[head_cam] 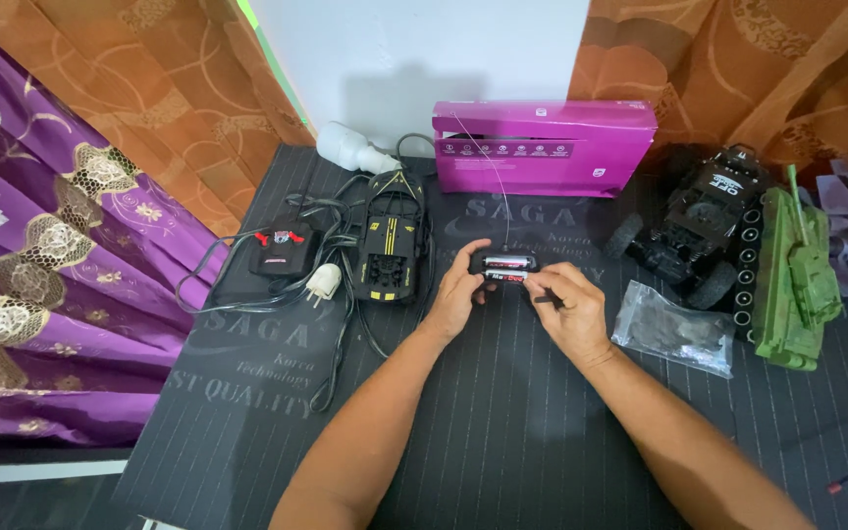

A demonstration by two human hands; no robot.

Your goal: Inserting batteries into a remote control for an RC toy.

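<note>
A small black remote control (pixel 504 265) with an open battery bay showing red-and-black batteries sits between both hands over the dark striped mat (pixel 503 422). A thin wire antenna rises from it toward the back. My left hand (pixel 459 290) grips its left end. My right hand (pixel 569 306) holds its right end, fingers on the batteries. A black-and-yellow toy car (pixel 392 247) lies just left of my left hand.
A magenta box (pixel 542 147) stands at the back. A black charger (pixel 283 248) with tangled cables and a white plug (pixel 324 283) lies left. At right are a black toy truck (pixel 699 221), a green toy tank (pixel 793 280) and a plastic bag (pixel 674 329).
</note>
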